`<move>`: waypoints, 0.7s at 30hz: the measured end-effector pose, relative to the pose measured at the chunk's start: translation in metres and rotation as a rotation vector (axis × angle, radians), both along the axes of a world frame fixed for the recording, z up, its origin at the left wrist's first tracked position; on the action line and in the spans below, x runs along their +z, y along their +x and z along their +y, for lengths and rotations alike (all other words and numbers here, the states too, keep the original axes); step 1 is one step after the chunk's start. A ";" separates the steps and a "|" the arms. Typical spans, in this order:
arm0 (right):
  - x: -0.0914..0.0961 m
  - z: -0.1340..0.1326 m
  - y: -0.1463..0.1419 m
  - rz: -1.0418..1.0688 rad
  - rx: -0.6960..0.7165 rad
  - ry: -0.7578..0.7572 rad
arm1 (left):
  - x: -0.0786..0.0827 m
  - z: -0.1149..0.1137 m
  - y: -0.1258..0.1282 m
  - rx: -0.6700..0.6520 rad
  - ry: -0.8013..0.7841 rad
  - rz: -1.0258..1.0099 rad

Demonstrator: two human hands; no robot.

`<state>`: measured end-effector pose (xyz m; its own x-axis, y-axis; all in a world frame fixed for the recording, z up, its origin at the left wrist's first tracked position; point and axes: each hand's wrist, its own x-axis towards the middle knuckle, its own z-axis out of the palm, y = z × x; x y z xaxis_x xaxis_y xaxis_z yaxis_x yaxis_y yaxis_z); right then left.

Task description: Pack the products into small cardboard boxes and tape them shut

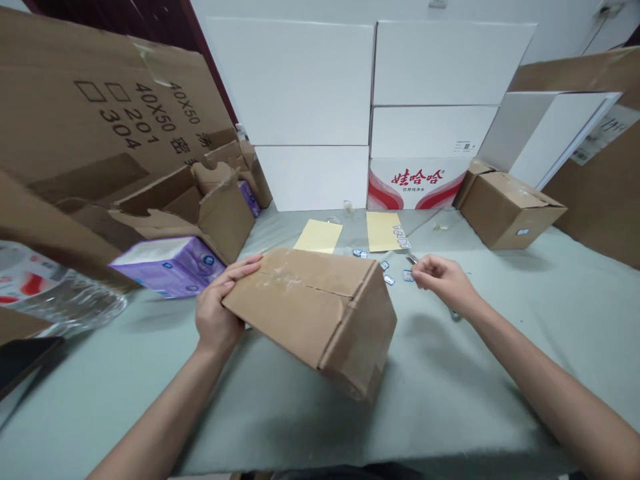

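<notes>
A closed brown cardboard box (300, 287) is tilted above the table, with my left hand (220, 310) gripping its left end. Clear tape shows on the box's top face. To the right of the box, my right hand (445, 280) is closed in a pinch. From its fingertips sticks out a small, thin metallic-looking tool (411, 259), too small to name surely. Several small blue-edged labels (389, 280) lie on the table near those fingers. Behind them is a yellow sheet (383, 232) with more labels along its right edge; a second yellow sheet (319, 236) lies to its left.
On the left stand an open cardboard box (225, 220), a purple tissue pack (173, 267) and a clear plastic bottle pack (65, 293). At the right rests another closed cardboard box (515, 207) bearing a small label. White cartons (310, 87) form a wall at the back.
</notes>
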<state>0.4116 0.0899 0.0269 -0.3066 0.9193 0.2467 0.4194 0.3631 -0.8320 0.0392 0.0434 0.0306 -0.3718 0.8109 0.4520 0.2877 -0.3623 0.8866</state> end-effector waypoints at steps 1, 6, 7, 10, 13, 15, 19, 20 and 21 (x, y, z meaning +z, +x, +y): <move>-0.007 0.015 -0.003 -0.050 -0.028 -0.017 | 0.000 0.002 -0.001 -0.002 -0.008 -0.098; -0.038 0.051 -0.051 -0.290 -0.054 -0.019 | 0.005 0.006 0.000 -0.021 -0.028 -0.265; -0.040 0.051 -0.062 -0.336 -0.052 -0.003 | 0.007 0.006 0.000 -0.029 -0.035 -0.267; -0.041 0.051 -0.081 -0.457 -0.061 0.052 | 0.012 0.006 -0.001 -0.061 -0.071 -0.262; -0.035 0.059 -0.076 -0.536 -0.134 0.100 | 0.017 0.009 -0.002 -0.113 -0.118 -0.259; -0.031 0.067 -0.061 -0.566 -0.202 0.106 | 0.019 0.012 -0.003 -0.148 -0.142 -0.269; -0.029 0.079 -0.036 -0.604 -0.260 0.057 | 0.018 0.019 -0.008 -0.170 -0.175 -0.320; -0.030 0.079 -0.034 -0.611 -0.258 0.041 | 0.017 0.021 -0.010 -0.169 -0.185 -0.337; -0.032 0.079 -0.034 -0.615 -0.254 0.026 | 0.015 0.023 -0.012 -0.167 -0.195 -0.354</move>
